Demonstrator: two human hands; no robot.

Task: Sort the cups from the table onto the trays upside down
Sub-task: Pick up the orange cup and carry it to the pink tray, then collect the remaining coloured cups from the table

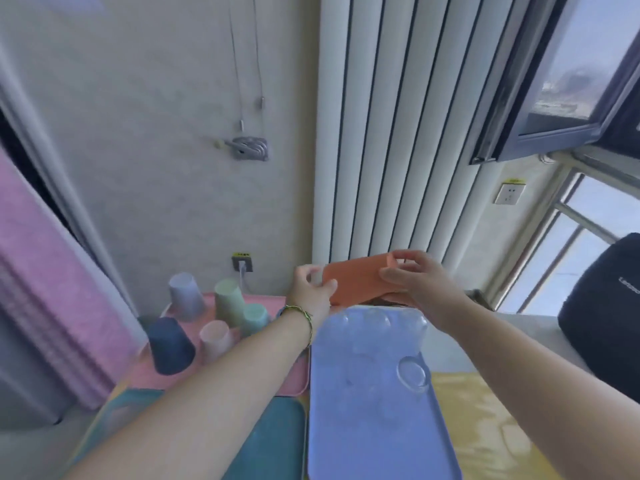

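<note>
Currently the orange cup (pixel 356 278) is held in the air on its side, above the far end of the blue tray (pixel 374 410), with its open mouth turned to the right. The left grip (pixel 310 292) has thumb and fingers curled round the cup's closed left end. The right grip (pixel 419 285) pinches the rim end, fingers over the top and thumb on the near side. Both grips hold this one cup, and it touches no tray. The blue tray runs down the middle of the tabletop (pixel 485 427) from the near edge towards the far edge. Faint clear round shapes lie on its far end and right side, too blurred to tell what they are. Toward the far left corner, just beside the blue tray, lies the pink tray (pixel 294 386), and five cups stand on it upside down. The lavender cup (pixel 185 296) and the tall green cup (pixel 228 299) are at the far side. The small teal cup (pixel 254 318) is near the left wrist, and the pale pink cup (pixel 214 336) and the navy cup (pixel 171 344) are nearer. A teal tray (pixel 273 441) lies at the near edge, left of the blue one and partly under the left forearm. A black bag (pixel 602 306) stands off the right edge.
</note>
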